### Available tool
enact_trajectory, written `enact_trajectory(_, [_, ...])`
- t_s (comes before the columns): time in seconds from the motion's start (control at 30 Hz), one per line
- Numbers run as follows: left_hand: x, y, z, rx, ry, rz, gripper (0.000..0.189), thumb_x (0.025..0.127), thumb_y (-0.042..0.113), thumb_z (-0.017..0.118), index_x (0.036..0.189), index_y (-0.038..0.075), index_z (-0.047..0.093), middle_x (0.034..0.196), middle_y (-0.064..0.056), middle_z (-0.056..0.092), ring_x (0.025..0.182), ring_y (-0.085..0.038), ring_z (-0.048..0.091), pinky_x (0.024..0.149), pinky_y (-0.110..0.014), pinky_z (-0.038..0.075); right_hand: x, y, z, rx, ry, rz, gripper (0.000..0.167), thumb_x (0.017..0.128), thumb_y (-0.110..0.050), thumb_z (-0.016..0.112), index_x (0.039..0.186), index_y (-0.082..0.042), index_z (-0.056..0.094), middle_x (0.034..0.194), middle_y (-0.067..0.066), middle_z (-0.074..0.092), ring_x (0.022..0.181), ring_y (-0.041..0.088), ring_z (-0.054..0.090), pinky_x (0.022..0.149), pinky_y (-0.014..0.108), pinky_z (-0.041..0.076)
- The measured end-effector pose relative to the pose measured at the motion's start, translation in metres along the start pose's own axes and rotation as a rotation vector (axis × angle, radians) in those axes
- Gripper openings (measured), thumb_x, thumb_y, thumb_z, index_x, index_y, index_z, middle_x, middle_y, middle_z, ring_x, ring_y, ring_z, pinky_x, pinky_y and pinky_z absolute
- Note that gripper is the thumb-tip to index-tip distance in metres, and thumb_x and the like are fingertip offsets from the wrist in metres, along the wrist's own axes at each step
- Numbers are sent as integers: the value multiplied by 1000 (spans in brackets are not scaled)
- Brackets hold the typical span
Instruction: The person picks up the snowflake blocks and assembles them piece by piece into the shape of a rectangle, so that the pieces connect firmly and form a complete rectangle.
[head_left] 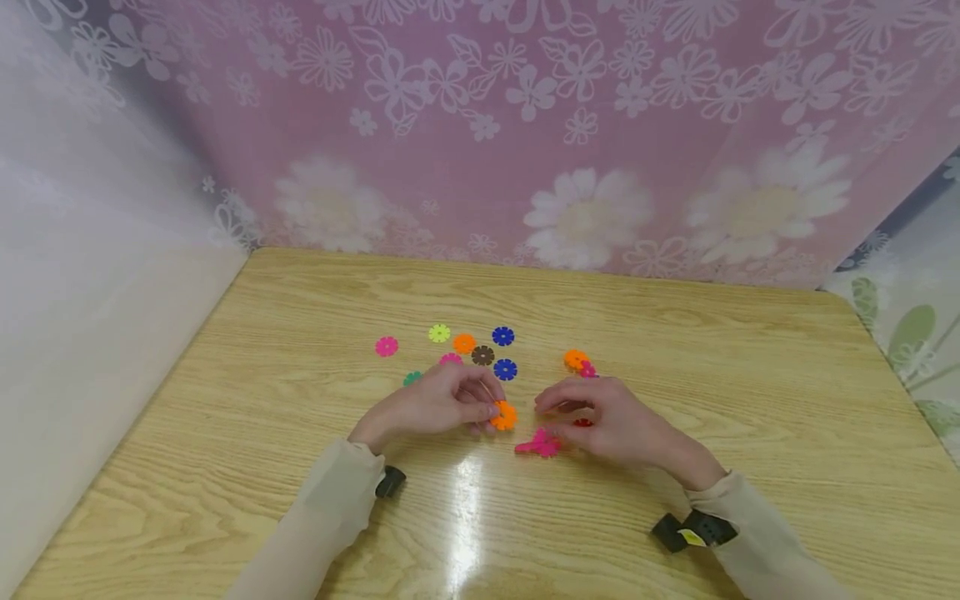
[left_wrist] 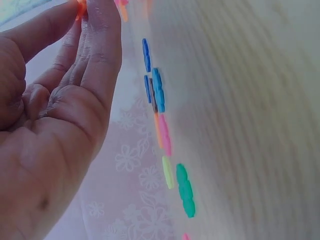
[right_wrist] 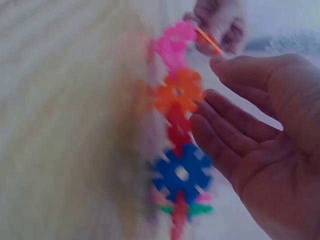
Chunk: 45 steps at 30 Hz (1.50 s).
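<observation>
My left hand [head_left: 435,402] pinches an orange notched plastic disc [head_left: 507,412] between thumb and fingertips, above the table. Facing it, my right hand [head_left: 622,425] has its thumb and fingers apart, with nothing gripped between them. Beside those fingers is a chain of interlocked discs: pink discs [right_wrist: 169,46], an orange disc [right_wrist: 192,82], a red piece [right_wrist: 177,132] and a blue disc [right_wrist: 170,172] show in the right wrist view. The right fingertips are right at the orange disc's edge. From the head view, the hand hides much of this chain.
Loose notched discs lie past my left hand: pink [head_left: 386,351], lime [head_left: 433,334], orange [head_left: 459,342], brown [head_left: 477,357], blue [head_left: 503,341] and green [head_left: 412,379]. An orange disc [head_left: 573,358] shows beyond my right hand. A floral curtain [head_left: 465,158] hangs along the table's back edge.
</observation>
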<state>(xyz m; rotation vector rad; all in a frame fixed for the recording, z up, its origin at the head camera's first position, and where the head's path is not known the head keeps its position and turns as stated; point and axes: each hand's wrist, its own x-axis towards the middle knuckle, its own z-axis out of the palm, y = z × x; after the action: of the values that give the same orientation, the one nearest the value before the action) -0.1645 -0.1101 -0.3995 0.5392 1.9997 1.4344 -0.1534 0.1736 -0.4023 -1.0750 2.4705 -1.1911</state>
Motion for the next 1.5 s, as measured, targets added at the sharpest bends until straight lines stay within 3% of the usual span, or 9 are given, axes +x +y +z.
enact_trajectory(0.13, [-2,1,-3,12,8,0,12,100,5,64,112,6,66,99,-10,74,85,-30,75,78,-39,63,-9,-1,-16,-147,168,17,18,88,0,76,104,-8,75,99,3,76,84,13,70,70,27,60])
enact_trajectory(0.23, [-3,2,-5,19,9,-4,12,100,6,64,112,7,66,99,-9,74,84,-30,74,78,-38,63,-17,0,-27,-290,263,140,15,89,-7,77,104,-8,75,90,0,74,74,8,64,58,22,51])
enact_trajectory(0.37, [-3,3,-5,29,2,6,12,100,6,64,112,5,66,99,-10,73,84,-29,74,78,-38,63,-24,4,-32,-314,204,381,28,95,-21,73,115,-2,70,89,2,72,74,11,66,59,23,49])
enact_trajectory(0.5, [-2,4,-5,34,-4,20,13,100,6,63,113,4,66,99,-11,73,84,-30,74,79,-39,63,-22,9,-29,-276,148,491,36,96,-26,71,119,2,67,89,3,71,79,15,68,63,26,49])
enact_trajectory(0.6, [-2,3,-5,38,-1,21,13,101,7,63,113,4,66,99,-11,74,83,-29,75,78,-38,63,-17,12,-28,-252,150,480,33,94,-23,73,119,-1,69,89,4,71,80,17,68,64,27,50])
enact_trajectory(0.83, [-3,4,-5,51,30,7,12,101,7,61,112,5,66,96,-12,76,82,-28,76,76,-37,63,-5,21,-33,-215,109,359,30,91,-13,75,120,-8,73,104,9,76,92,24,72,77,38,58])
enact_trajectory(1.07, [-3,8,-2,151,178,-47,9,101,14,65,108,11,67,97,-6,75,85,-22,72,76,-34,60,8,27,-41,-164,-18,307,36,93,-12,74,128,-5,68,114,12,74,103,29,70,88,46,60])
enact_trajectory(1.27, [3,11,2,301,335,-82,8,95,19,72,101,16,68,98,0,69,85,-14,64,74,-27,54,25,32,-57,-101,-103,305,36,101,-21,65,134,-5,65,120,10,73,109,26,69,90,42,59])
enact_trajectory(1.5, [9,12,12,336,359,-93,8,93,21,73,95,16,66,90,1,68,76,-13,62,69,-27,52,47,41,-59,28,-262,313,40,99,-24,69,136,-8,64,123,8,73,109,20,69,95,40,57])
